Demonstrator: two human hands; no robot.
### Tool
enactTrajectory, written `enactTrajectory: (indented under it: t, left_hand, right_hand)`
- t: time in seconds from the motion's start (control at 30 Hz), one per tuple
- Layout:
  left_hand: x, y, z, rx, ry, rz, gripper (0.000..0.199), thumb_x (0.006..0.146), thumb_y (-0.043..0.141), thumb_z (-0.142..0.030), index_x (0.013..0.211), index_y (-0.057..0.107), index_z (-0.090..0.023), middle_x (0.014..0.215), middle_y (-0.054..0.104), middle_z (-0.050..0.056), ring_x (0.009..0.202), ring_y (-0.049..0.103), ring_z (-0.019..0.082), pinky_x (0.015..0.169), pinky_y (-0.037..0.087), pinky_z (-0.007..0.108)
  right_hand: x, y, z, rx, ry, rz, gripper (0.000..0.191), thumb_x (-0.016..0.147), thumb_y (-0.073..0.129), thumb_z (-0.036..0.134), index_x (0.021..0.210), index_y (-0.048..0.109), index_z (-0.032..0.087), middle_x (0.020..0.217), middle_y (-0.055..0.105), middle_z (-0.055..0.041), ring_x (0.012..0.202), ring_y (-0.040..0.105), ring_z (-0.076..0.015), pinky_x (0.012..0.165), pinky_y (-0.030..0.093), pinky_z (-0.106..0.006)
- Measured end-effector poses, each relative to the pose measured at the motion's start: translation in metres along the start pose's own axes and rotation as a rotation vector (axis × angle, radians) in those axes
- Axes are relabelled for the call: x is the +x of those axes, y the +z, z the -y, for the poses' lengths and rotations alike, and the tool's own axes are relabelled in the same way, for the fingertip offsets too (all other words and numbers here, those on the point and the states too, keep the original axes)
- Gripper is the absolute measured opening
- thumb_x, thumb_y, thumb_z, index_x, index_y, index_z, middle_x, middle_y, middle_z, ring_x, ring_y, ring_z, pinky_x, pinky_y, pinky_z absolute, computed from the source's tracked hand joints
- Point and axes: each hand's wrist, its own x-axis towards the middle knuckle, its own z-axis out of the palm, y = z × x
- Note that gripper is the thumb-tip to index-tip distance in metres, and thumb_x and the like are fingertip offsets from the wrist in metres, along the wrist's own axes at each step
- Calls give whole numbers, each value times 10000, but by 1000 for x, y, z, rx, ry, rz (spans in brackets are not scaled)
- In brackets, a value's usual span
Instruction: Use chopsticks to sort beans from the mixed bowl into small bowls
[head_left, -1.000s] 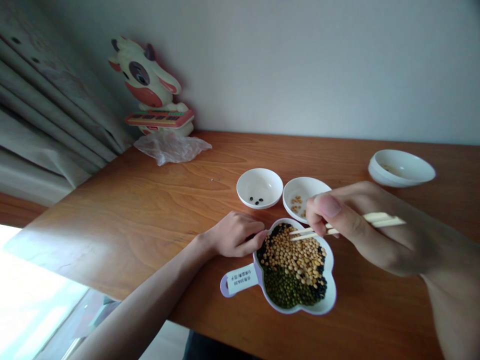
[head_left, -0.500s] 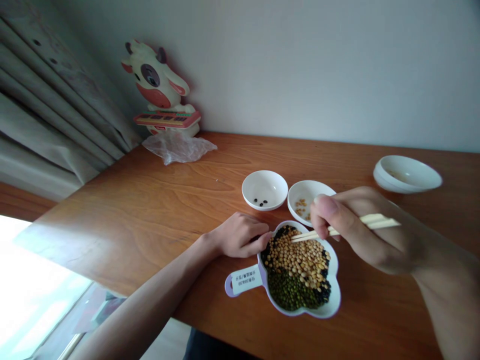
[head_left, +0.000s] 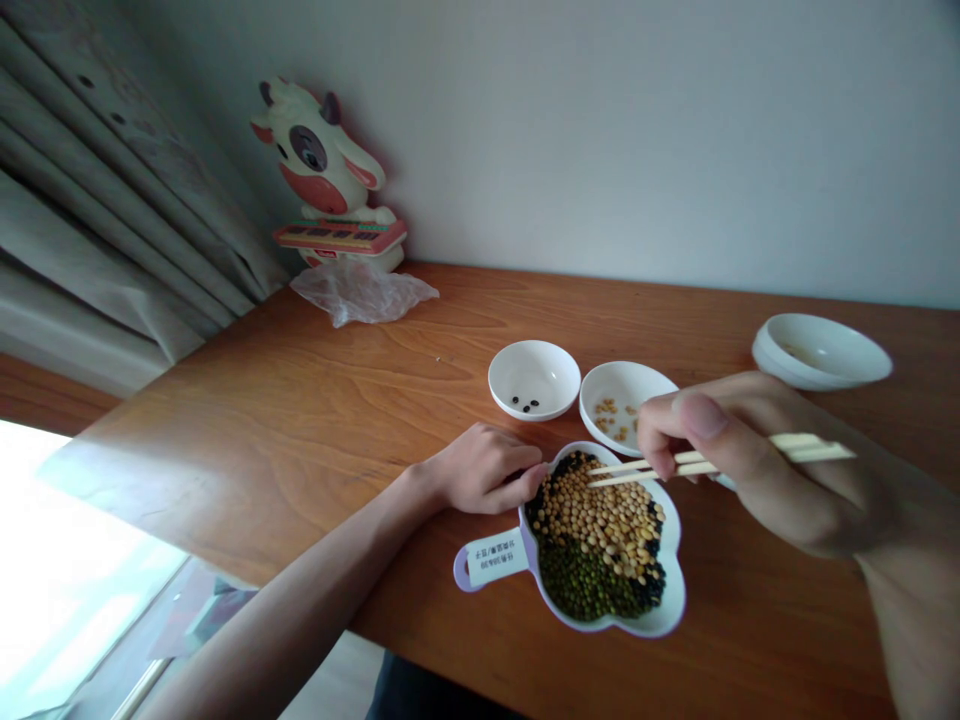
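Observation:
My right hand (head_left: 772, 460) is closed around a pair of wooden chopsticks (head_left: 814, 449). Their tips are slightly apart and reach among the soybeans (head_left: 592, 515). These lie in a white, lobed bowl (head_left: 673, 560) with a purple rim and a labelled handle, beside green mung beans (head_left: 581, 585) and black beans (head_left: 651, 590). At the bowl's upper left rim, my left hand (head_left: 487, 470) grips the edge with curled fingers. Behind stand a white bowl (head_left: 551, 375) holding several black beans and another white bowl (head_left: 641, 380) with several yellowish pieces, partly covered by my right hand.
At the back right sits a further white bowl (head_left: 832, 350) with some contents. A cow-shaped toy keyboard (head_left: 337, 235) and a crumpled plastic bag (head_left: 367, 295) are at the back left, near a curtain (head_left: 112, 260). The wooden table (head_left: 360, 410) meets a wall behind.
The chopstick tips, close together before, have spread apart among the soybeans. My right hand has shifted slightly right. My left hand stays at the bowl's rim.

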Motion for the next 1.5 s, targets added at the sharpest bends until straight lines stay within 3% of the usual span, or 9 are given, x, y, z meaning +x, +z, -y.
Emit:
enactTrajectory:
  t: [0.67, 0.9, 1.13, 1.37, 1.5]
  left_hand:
    - [-2, 3, 2, 27, -21, -16, 435, 1168, 408, -360, 788, 553, -206, 739, 665, 38, 635, 612, 157, 621, 443, 308]
    - [-3, 3, 1, 28, -27, -20, 440, 1167, 405, -365, 791, 567, -205, 753, 683, 46, 641, 629, 161, 616, 451, 310]
    - [-2, 3, 1, 28, -30, -17, 440, 1169, 403, -364, 786, 553, -206, 743, 671, 40, 631, 613, 156, 619, 442, 310]
    - [-1, 2, 1, 24, -28, -14, 443, 1171, 395, -363, 788, 553, -207, 744, 665, 43, 638, 620, 161, 626, 453, 308]
    - [-1, 2, 0, 22, -25, -15, 448, 1171, 387, -363, 783, 549, -207, 744, 664, 45, 638, 618, 162, 630, 456, 308]
  right_hand:
    - [-3, -2, -7, 30, 72, 44, 479, 1152, 414, 521, 835, 636, 239, 688, 613, 1, 598, 547, -169, 573, 393, -337]
    - [2, 4, -3, -27, -2, -33, 453, 1141, 497, 462, 781, 647, 231, 666, 630, -4, 570, 549, -165, 576, 390, -349]
    - [3, 3, -2, 97, -58, -94, 484, 1135, 536, 444, 727, 672, 223, 604, 609, 0, 516, 539, -145, 548, 404, -339]
    - [-7, -5, -1, 108, 11, -57, 451, 1138, 484, 509, 821, 688, 260, 691, 672, -23, 598, 595, -199, 579, 416, -378]
    - [-5, -8, 3, 32, 46, 1, 458, 1131, 496, 516, 792, 648, 248, 662, 624, -17, 564, 537, -191, 553, 383, -374]
